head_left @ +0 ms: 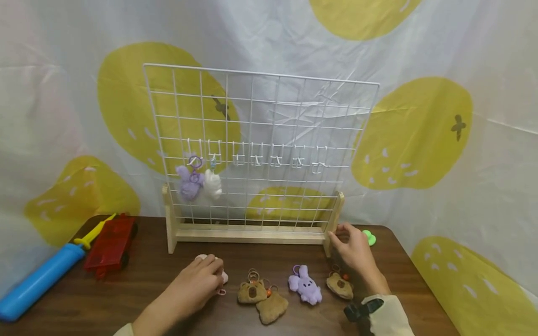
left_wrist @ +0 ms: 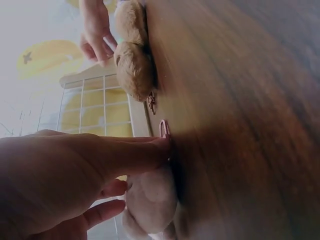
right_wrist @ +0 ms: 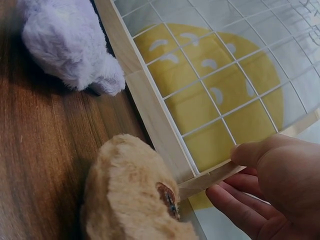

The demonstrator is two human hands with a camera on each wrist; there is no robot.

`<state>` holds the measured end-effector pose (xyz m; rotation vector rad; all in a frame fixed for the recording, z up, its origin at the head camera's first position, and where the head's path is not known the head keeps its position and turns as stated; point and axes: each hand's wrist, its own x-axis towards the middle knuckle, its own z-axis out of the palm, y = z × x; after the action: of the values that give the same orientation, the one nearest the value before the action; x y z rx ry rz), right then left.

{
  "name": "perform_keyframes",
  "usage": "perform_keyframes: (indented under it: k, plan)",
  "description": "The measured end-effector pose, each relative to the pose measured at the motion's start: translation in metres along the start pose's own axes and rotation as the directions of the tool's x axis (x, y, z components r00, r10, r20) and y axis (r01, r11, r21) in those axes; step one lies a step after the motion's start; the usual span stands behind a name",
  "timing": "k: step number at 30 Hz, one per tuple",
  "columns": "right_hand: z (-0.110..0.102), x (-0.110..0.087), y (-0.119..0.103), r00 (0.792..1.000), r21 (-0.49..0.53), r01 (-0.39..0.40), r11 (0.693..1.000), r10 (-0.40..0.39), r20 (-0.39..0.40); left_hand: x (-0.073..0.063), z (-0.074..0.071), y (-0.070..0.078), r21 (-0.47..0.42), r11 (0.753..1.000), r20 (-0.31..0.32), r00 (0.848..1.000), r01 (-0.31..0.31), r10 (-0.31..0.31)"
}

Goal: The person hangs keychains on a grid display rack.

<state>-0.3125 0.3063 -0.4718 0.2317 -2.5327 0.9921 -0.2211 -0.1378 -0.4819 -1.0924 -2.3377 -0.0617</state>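
My left hand (head_left: 195, 282) is over a pale pink plush keychain (left_wrist: 152, 200) lying on the table, mostly covered in the head view. Its fingers pinch the keychain near the small pink clasp (left_wrist: 164, 129). My right hand (head_left: 355, 247) holds the right wooden post (head_left: 335, 214) of a white wire grid rack (head_left: 260, 123), thumb on one side and fingers on the other. A purple plush keychain (head_left: 191, 184) and a white one (head_left: 213, 185) hang on the left hooks; several hooks (head_left: 275, 161) to the right carry nothing.
Two brown plush keychains (head_left: 272, 308), a purple rabbit-like one (head_left: 307, 287) and another brown one (head_left: 339, 285) lie in front of the rack. A red toy cart (head_left: 110, 242) and blue pump (head_left: 44, 280) are at left. A green object (head_left: 370, 237) sits behind my right hand.
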Motion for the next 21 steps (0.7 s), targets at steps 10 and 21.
perform_keyframes:
  k: [10,21]
  plan:
    - [0.001,0.001,0.001,1.0,-0.001,-0.007,1.0,0.007,0.0,0.004,-0.004,-0.001,-0.097,0.995,0.03,0.999,0.016,-0.013]
    - [0.0,-0.001,0.002,1.0,-0.006,0.001,1.0,-0.001,-0.013,0.023,-0.023,-0.012,-0.235,0.958,-0.072,0.979,0.167,-0.189]
